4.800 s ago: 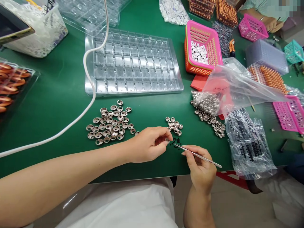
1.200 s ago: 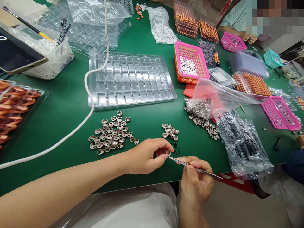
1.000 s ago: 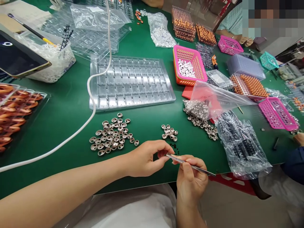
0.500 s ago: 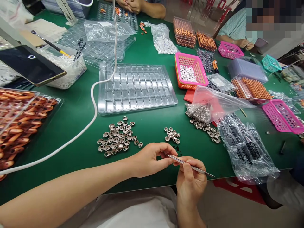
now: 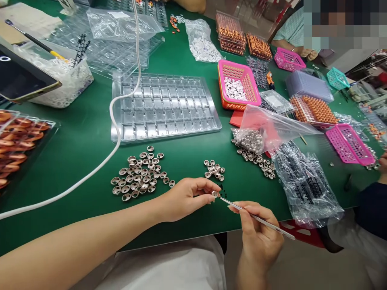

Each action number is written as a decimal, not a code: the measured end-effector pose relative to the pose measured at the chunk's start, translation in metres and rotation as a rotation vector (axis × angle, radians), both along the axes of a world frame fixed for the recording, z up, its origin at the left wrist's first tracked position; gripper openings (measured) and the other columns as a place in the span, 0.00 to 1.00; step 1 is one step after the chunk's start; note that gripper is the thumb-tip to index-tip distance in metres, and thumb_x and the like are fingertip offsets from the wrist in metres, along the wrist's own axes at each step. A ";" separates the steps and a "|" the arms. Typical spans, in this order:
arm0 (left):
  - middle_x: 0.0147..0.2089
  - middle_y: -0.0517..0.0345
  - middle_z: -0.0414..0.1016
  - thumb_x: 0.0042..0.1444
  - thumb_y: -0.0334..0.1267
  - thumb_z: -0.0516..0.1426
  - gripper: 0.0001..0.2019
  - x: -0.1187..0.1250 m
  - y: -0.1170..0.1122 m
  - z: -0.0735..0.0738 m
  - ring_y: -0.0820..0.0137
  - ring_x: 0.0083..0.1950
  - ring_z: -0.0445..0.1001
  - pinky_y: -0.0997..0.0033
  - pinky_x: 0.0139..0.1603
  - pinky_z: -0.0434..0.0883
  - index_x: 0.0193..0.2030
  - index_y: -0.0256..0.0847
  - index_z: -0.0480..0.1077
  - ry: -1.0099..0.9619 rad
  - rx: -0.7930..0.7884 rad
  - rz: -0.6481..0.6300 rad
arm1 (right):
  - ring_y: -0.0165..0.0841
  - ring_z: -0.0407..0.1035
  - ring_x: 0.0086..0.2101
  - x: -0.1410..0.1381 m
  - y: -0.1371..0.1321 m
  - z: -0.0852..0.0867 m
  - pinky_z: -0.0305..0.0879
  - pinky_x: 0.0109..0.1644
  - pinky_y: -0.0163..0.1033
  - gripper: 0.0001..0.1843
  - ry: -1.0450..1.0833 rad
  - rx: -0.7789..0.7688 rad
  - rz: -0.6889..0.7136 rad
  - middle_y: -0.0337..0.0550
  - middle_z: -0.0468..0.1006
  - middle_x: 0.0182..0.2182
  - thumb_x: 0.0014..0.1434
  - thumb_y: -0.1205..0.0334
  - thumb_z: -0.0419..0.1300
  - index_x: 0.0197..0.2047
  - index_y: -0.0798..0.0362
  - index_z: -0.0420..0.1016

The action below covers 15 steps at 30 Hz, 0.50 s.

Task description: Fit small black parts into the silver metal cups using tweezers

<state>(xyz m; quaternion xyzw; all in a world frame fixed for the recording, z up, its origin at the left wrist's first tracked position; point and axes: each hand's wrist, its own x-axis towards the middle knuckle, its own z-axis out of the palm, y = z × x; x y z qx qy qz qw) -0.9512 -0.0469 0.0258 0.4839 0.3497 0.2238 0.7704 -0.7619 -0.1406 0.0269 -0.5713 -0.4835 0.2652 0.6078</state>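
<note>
Between the thumb and fingertips of my left hand (image 5: pixel 187 199) is a small silvery metal cup-shaped part (image 5: pixel 214 194). My right hand (image 5: pixel 261 229) pinches a pair of metal tweezers (image 5: pixel 263 220), whose tip points at the part from the right, very close to it; I cannot tell whether they touch. Tiny black pieces (image 5: pixel 223 192) lie on the green table just behind my left fingertips. Beyond them sits a small group of metal cup parts (image 5: pixel 215 169). A larger pile of metal cup parts (image 5: pixel 140 175) spreads to the left of my left hand.
A clear compartment tray (image 5: pixel 166 106) lies ahead, crossed by a white cable (image 5: pixel 113 110). Pink basket (image 5: pixel 240 66), bag of metal parts (image 5: pixel 249 139) and bag of black parts (image 5: pixel 305 181) stand right. Orange parts (image 5: pixel 18 149) and a phone (image 5: pixel 24 76) are left. Other people sit around the table.
My right hand has moved right and down, away from my left fingers, with the tweezers. The metal part in my left fingertips now shows. The whole view has shifted slightly.
</note>
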 end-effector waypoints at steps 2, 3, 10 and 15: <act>0.39 0.54 0.76 0.57 0.41 0.61 0.16 0.000 0.000 -0.001 0.68 0.40 0.73 0.68 0.43 0.71 0.50 0.35 0.76 0.005 0.022 -0.008 | 0.36 0.81 0.35 0.001 -0.003 -0.002 0.82 0.36 0.43 0.08 -0.057 -0.027 0.016 0.43 0.83 0.36 0.60 0.72 0.64 0.41 0.51 0.75; 0.39 0.54 0.76 0.58 0.41 0.61 0.16 -0.001 0.000 -0.002 0.68 0.40 0.73 0.68 0.44 0.71 0.50 0.35 0.76 0.014 0.040 -0.010 | 0.36 0.81 0.36 0.002 -0.004 -0.003 0.82 0.37 0.43 0.08 -0.079 -0.033 0.031 0.43 0.83 0.37 0.61 0.73 0.64 0.42 0.51 0.75; 0.42 0.53 0.79 0.60 0.40 0.59 0.15 -0.002 0.001 -0.001 0.68 0.42 0.75 0.69 0.45 0.73 0.50 0.37 0.78 0.061 0.143 -0.011 | 0.36 0.80 0.38 0.004 -0.003 -0.006 0.81 0.38 0.42 0.13 -0.232 0.001 0.147 0.44 0.83 0.39 0.60 0.75 0.63 0.45 0.50 0.75; 0.44 0.52 0.81 0.60 0.39 0.59 0.14 -0.002 0.002 -0.001 0.68 0.43 0.76 0.69 0.46 0.73 0.50 0.36 0.78 0.076 0.156 -0.019 | 0.36 0.80 0.38 0.004 -0.002 -0.005 0.81 0.38 0.42 0.13 -0.258 -0.012 0.157 0.45 0.83 0.40 0.60 0.76 0.63 0.45 0.49 0.75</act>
